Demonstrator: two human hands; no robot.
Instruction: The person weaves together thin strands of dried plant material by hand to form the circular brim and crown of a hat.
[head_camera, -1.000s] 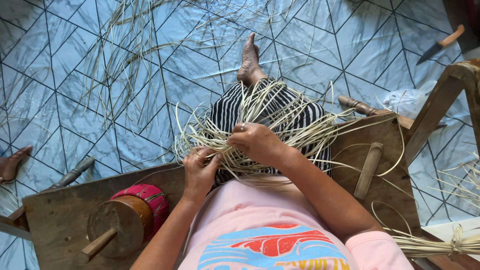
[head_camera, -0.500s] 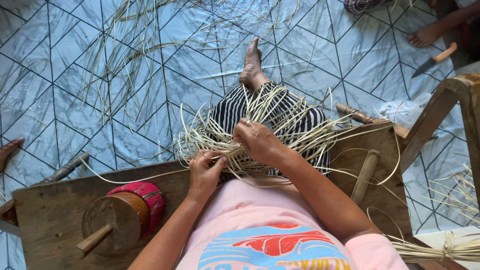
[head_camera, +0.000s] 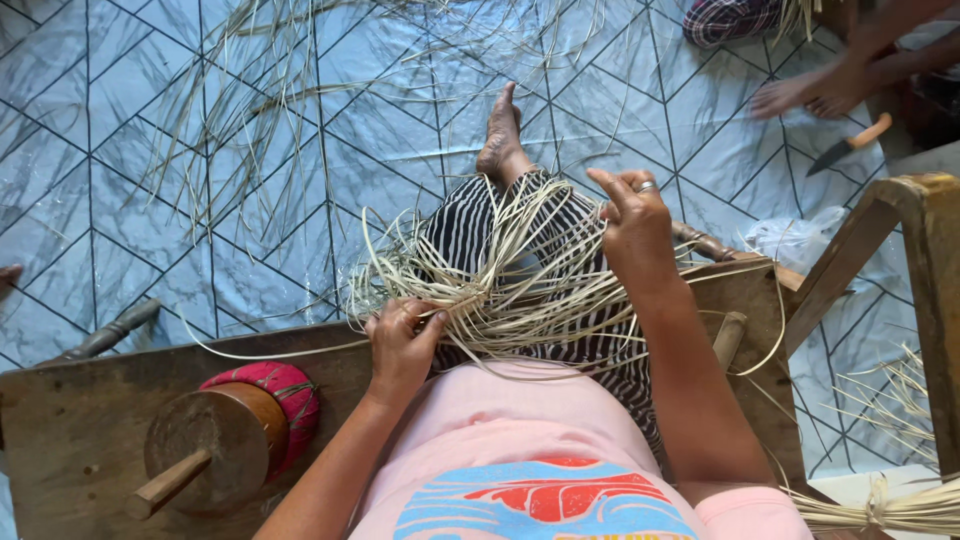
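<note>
A tangle of pale straw strands lies across my lap over black-and-white striped trousers. My left hand pinches the woven knot of the strands at its left side. My right hand, with a ring on one finger, is raised at the bundle's right edge, fingers curled around several strands and the index finger stretched out. My bare foot rests on the blue patterned floor ahead.
I sit on a low wooden bench with a round wooden block on a red cushion at the left. A knife lies at top right near another person's hand. A tied straw bundle and wooden frame stand at the right.
My right hand has lifted away from the knot and moved right and up, drawing strands out. The left hand stays on the knot. Another person's hand has appeared at top right.
</note>
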